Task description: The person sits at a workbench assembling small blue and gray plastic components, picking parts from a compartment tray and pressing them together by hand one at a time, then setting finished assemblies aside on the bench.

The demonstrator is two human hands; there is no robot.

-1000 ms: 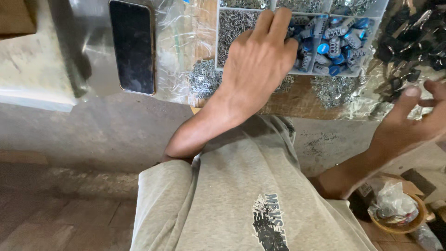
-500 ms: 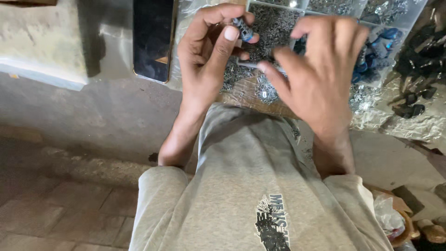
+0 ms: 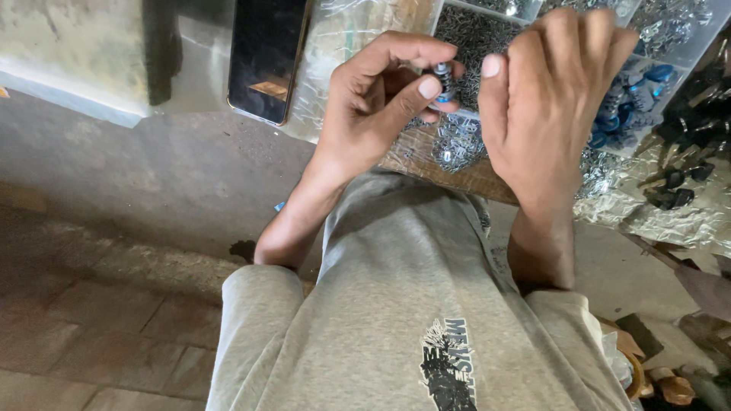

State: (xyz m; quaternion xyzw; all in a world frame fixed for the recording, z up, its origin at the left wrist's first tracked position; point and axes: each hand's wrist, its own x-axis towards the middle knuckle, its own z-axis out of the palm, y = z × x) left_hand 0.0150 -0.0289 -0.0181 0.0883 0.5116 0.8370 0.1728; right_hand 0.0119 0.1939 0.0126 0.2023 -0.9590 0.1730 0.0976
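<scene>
A: The left grip [image 3: 381,99] is pinched shut on a small part [image 3: 442,79], thumb and fingertips holding it. The right grip [image 3: 544,99]?

B: Just beside it, knuckles toward the camera, fingers curled over. Whether it holds anything, I cannot tell.

A: What lies around them?

B: Beyond both, a tray [image 3: 689,57] with compartments of tiny metal bits and blue pieces. Left of the left grip, a dark phone [image 3: 266,57] on the counter [image 3: 457,171]. Under the hands, loose metal clips [image 3: 455,144].

A: And the part itself?

B: Between the two hands, at the left fingertips, above the tray.
</scene>
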